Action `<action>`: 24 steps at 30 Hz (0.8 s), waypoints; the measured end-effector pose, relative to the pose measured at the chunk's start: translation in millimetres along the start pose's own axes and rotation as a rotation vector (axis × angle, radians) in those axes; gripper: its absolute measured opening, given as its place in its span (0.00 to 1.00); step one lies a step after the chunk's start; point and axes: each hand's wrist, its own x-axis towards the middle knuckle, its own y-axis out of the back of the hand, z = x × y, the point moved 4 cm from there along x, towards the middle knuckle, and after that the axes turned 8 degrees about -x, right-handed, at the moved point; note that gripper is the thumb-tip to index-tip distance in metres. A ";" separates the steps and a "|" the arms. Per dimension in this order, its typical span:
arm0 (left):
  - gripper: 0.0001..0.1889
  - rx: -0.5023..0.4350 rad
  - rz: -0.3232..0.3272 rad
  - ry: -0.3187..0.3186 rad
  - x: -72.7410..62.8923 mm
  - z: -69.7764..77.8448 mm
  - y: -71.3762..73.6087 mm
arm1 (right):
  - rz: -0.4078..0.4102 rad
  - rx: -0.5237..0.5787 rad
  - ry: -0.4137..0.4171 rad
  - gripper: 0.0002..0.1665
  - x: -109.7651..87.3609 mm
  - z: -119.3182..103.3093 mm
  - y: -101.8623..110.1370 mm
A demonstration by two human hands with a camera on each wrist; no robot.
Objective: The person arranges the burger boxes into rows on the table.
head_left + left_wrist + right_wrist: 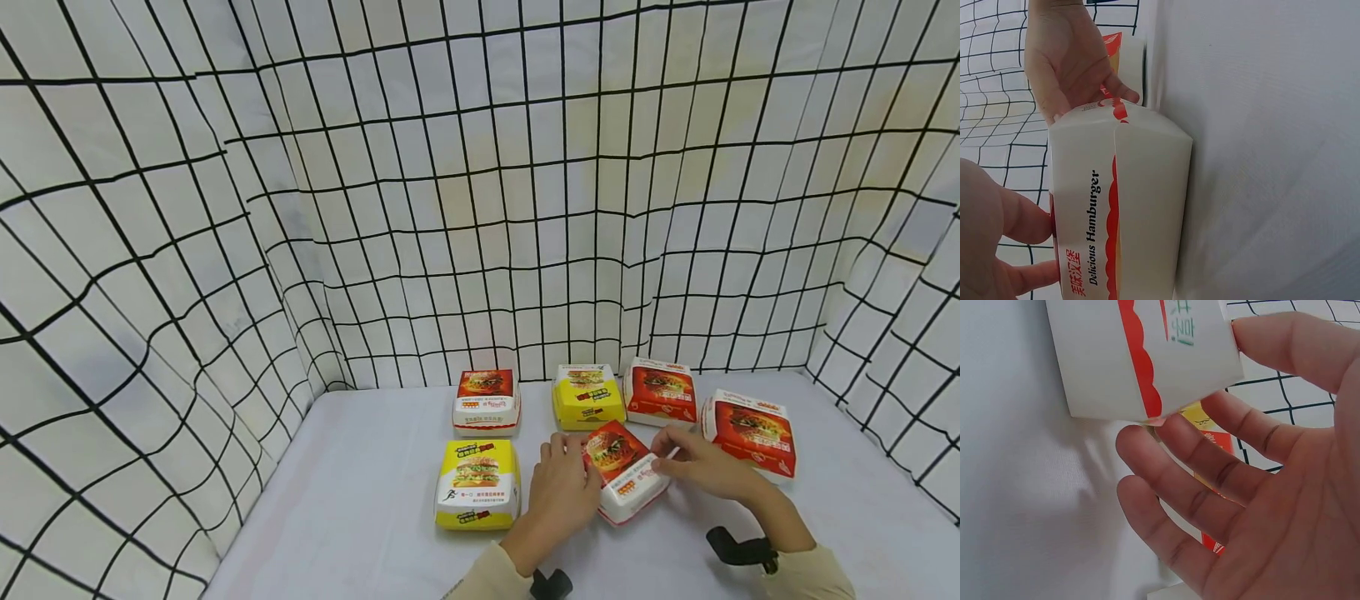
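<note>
A red-and-white hamburger box (617, 458) sits between my two hands, turned at an angle to the other boxes. My left hand (564, 487) grips its left side, with the thumb on the near part of the top edge. On the right, my right hand (701, 462) pinches the box's corner between thumb and index finger. Its other fingers (1172, 500) are spread below and touch nothing. The left wrist view shows the box's white side (1141, 200), printed "Delicious Hamburger". Whether the box's base touches the table cannot be told.
A yellow-and-white burger box (477, 485) stands left of my left hand. Behind are a red-and-white box (486, 402), a yellow one (588, 397) and a red one (660, 392). Another red box (750, 433) lies beyond my right hand. Black netting (525, 208) over white cloth surrounds the white table (337, 500).
</note>
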 end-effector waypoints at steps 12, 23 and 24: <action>0.23 0.007 0.005 0.038 0.6 -1.9 -1.3 | -0.068 0.022 -0.009 0.22 -0.4 0.7 -1.9; 0.22 0.030 0.005 0.023 0.9 -2.6 -2.3 | -0.148 0.057 -0.054 0.26 -3.1 -0.9 -5.0; 0.22 0.025 0.007 0.021 0.8 -2.4 -1.8 | -0.152 0.058 -0.055 0.26 -3.1 -0.8 -5.0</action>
